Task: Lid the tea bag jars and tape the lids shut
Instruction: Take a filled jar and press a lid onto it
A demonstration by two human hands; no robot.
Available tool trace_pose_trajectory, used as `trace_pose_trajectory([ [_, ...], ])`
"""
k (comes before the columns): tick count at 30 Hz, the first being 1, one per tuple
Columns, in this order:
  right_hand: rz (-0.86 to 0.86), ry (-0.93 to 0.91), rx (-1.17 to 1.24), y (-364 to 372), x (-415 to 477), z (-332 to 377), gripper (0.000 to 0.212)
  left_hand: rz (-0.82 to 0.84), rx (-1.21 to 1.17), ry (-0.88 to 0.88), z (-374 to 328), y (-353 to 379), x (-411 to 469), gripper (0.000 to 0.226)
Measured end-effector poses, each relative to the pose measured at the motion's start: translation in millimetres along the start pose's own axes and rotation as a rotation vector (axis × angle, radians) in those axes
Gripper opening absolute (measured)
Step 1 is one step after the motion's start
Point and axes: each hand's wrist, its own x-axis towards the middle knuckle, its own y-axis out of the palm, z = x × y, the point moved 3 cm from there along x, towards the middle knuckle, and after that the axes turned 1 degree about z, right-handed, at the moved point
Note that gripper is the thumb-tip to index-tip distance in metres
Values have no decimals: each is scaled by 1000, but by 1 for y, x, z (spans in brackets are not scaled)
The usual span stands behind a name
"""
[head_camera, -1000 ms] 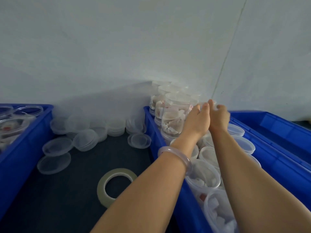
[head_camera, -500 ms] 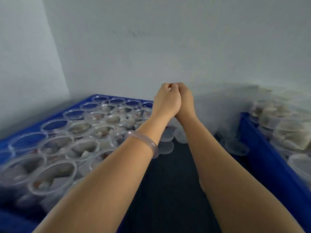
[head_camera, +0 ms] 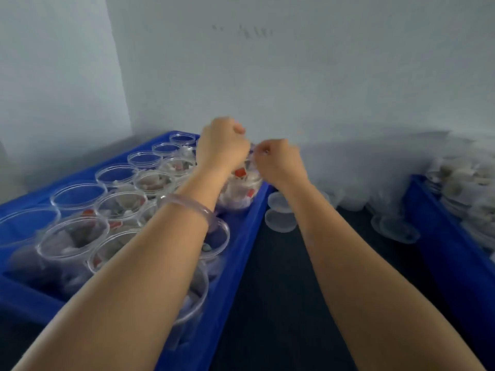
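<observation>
1. Hovering over the jar [head_camera: 241,194] at the far right corner of the left crate [head_camera: 241,263], both hands are curled. The left hand [head_camera: 222,148] is above its mouth and the right hand [head_camera: 278,162] is at its right rim.
2. The fingers are hidden behind the backs of the hands, so I cannot tell whether either pinches the rim or holds nothing.
3. This jar is full of tea bags and shows no lid.
4. Left to do: the open jars [head_camera: 120,204] filling the left crate all lack lids.
5. Loose lids [head_camera: 280,218] lie on the dark worktop [head_camera: 281,290] between the crates, towards its far edge.
6. Likely done: the stacked jars [head_camera: 460,183] in the right crate [head_camera: 442,236] look lidded, but they are too blurred to tell whether any are taped.
7. The job seems about midway, with a full crate left to lid.
</observation>
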Motion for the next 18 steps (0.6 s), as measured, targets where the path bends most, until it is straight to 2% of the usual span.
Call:
trace_pose_trajectory([
  [2,-170,10,160,-48,-2,1,26,-136,-488,31,-33,-14,5,16],
  [3,-230,41,240,-72,-2,-4,26,-146,-658,32,-45,-10,1,14],
  [5,-264,145,343,-107,-9,-26,24,-25,-680,47,-66,19,-22,30],
  [6,-246,198,319,-117,-17,-40,20,59,-672,16,-68,42,-38,38],
  [8,-156,264,125,-115,-36,-74,19,154,-760,-129,-55,94,-72,42],
  [10,-22,320,72,-93,-63,-107,24,159,-829,-303,-26,136,-103,35],
  [12,104,436,189,-68,-79,-137,34,143,-868,-419,2,162,-121,35],
  [15,198,617,433,-39,-82,-176,47,100,-827,-458,31,176,-129,35],
  [16,205,628,489,-30,-79,-187,42,102,-846,-467,37,178,-127,35],
  [18,189,506,368,-10,-66,-205,26,129,-871,-482,47,183,-124,38],
])
